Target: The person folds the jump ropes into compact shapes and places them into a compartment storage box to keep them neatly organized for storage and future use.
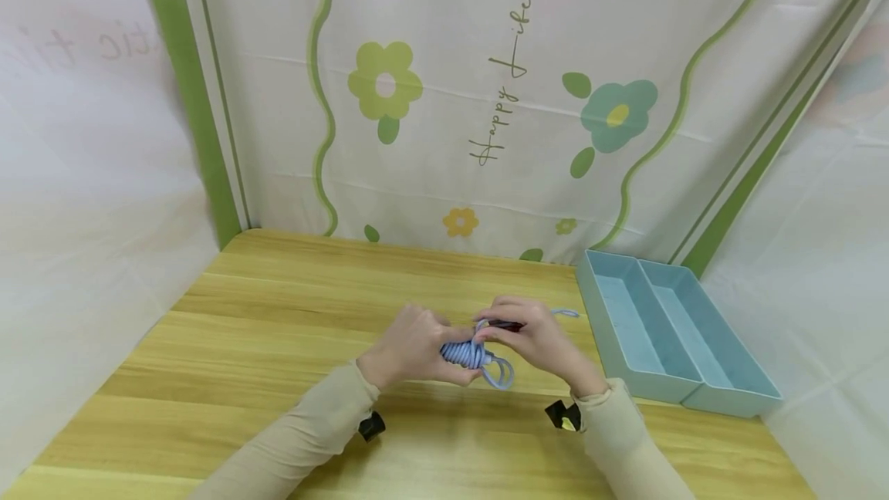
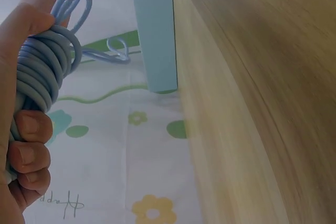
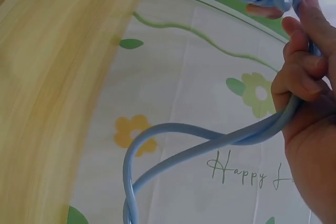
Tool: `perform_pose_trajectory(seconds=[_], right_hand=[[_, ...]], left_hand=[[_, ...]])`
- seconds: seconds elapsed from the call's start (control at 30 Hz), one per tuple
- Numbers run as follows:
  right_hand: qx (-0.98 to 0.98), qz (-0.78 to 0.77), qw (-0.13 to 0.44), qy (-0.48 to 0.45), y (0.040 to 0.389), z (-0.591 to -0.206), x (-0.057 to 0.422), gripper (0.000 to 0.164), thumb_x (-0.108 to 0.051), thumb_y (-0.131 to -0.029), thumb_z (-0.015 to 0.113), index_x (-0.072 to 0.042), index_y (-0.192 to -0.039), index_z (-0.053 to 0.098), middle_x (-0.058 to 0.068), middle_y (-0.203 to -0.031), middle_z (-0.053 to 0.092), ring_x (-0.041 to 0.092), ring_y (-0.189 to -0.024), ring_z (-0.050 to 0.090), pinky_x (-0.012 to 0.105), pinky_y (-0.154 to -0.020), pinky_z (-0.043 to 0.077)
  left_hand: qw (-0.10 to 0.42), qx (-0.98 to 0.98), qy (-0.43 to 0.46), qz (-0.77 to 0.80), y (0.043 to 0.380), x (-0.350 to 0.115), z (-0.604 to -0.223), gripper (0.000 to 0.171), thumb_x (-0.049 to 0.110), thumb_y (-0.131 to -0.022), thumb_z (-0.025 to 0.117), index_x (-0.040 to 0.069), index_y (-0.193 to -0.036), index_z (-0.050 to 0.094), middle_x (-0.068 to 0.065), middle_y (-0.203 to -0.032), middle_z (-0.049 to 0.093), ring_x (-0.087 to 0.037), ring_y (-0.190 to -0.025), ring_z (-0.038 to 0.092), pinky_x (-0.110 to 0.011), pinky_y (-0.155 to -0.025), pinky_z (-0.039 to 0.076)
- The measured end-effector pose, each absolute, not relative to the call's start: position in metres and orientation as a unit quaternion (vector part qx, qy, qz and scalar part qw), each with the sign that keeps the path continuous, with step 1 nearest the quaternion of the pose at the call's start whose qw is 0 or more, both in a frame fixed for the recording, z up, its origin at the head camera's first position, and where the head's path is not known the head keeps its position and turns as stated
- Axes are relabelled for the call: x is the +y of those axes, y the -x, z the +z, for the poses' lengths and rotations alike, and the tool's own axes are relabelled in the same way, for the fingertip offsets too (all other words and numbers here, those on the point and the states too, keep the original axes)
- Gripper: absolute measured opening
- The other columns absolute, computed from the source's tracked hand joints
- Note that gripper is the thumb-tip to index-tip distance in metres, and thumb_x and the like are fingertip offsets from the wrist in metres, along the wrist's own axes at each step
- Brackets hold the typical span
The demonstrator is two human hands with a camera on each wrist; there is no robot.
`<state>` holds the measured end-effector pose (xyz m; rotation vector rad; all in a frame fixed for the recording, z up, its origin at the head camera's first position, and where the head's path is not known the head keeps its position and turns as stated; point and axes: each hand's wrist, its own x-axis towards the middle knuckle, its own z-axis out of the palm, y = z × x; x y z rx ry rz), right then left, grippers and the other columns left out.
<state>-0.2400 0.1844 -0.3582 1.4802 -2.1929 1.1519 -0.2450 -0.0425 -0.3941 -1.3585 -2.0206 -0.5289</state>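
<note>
Gripping wound blue cord (image 2: 44, 66): left hand (image 1: 415, 344), fingers curled; right hand (image 1: 533, 336) clasping loose length (image 3: 173, 127).

I see a light yellow-brown wood-grain tabletop (image 1: 278, 307), its streaks running mostly from side to side and its far left corner rounded. On it, at the far right, I have a pale blue organizer tray (image 1: 660, 386) standing upright, its two long open compartments side by side, close along the right edge.
</note>
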Motion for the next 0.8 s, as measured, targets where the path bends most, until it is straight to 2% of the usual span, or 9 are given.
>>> perform_pose_trajectory(seconds=[0.1,0.2,0.33,0.43,0.53,0.63,0.8], right_hand=[[-0.75,0.41,0.108,-0.509,0.237,-0.352,0.185,0.042,0.02,-0.075,0.072,0.005,-0.114,0.07,0.005,-0.085,0.064,0.012,-0.062,0.051,0.024,-0.053,0.044],[-0.751,0.42,0.075,-0.504,0.233,-0.342,0.186,0.048,0.019,-0.08,0.068,0.002,-0.125,0.066,0.006,-0.087,0.062,0.012,-0.063,0.046,0.025,-0.053,0.043],[-0.756,0.424,0.048,-0.496,0.229,-0.335,0.187,0.049,0.016,-0.087,0.063,0.0,-0.133,0.061,0.007,-0.093,0.061,0.013,-0.067,0.046,0.024,-0.056,0.043],[-0.762,0.424,0.039,-0.489,0.228,-0.334,0.187,0.047,0.015,-0.09,0.06,0.001,-0.135,0.058,0.007,-0.096,0.062,0.014,-0.071,0.047,0.025,-0.058,0.044],[-0.766,0.428,0.034,-0.478,0.229,-0.335,0.187,0.04,0.015,-0.092,0.058,0.005,-0.131,0.06,0.009,-0.094,0.063,0.014,-0.073,0.049,0.025,-0.061,0.045],[-0.764,0.437,0.03,-0.474,0.23,-0.335,0.188,0.032,0.017,-0.091,0.056,0.009,-0.121,0.065,0.008,-0.088,0.062,0.013,-0.071,0.05,0.025,-0.062,0.046],[-0.759,0.454,0.025,-0.466,0.232,-0.337,0.191,0.025,0.016,-0.092,0.056,0.004,-0.103,0.074,0.004,-0.075,0.055,0.01,-0.062,0.044,0.025,-0.055,0.041]], left_hand=[[0.329,-0.756,0.524,-0.213,0.245,-0.042,-0.392,0.037,0.05,-0.074,0.078,0.019,-0.094,0.076,0.014,-0.05,0.044,0.005,-0.042,0.03,-0.01,-0.041,0.022],[0.339,-0.744,0.529,-0.228,0.245,-0.042,-0.391,0.042,0.049,-0.072,0.079,0.018,-0.101,0.078,0.012,-0.052,0.05,0.006,-0.043,0.033,-0.008,-0.043,0.025],[0.345,-0.727,0.533,-0.26,0.246,-0.043,-0.39,0.05,0.046,-0.071,0.082,0.013,-0.11,0.077,0.007,-0.064,0.065,0.006,-0.047,0.047,-0.005,-0.049,0.033],[0.352,-0.719,0.532,-0.276,0.247,-0.044,-0.39,0.052,0.042,-0.07,0.084,0.01,-0.111,0.076,0.003,-0.074,0.071,0.003,-0.053,0.057,-0.006,-0.054,0.04],[0.372,-0.717,0.525,-0.269,0.247,-0.046,-0.389,0.053,0.043,-0.069,0.085,0.01,-0.109,0.076,0.004,-0.07,0.069,0.002,-0.051,0.056,-0.006,-0.052,0.04],[0.389,-0.717,0.518,-0.256,0.247,-0.046,-0.388,0.055,0.045,-0.067,0.086,0.009,-0.108,0.076,0.005,-0.062,0.064,0.002,-0.046,0.051,-0.006,-0.049,0.037],[0.397,-0.719,0.514,-0.247,0.244,-0.046,-0.385,0.059,0.047,-0.066,0.086,0.01,-0.111,0.075,0.005,-0.061,0.064,0.002,-0.045,0.051,-0.006,-0.048,0.037]])
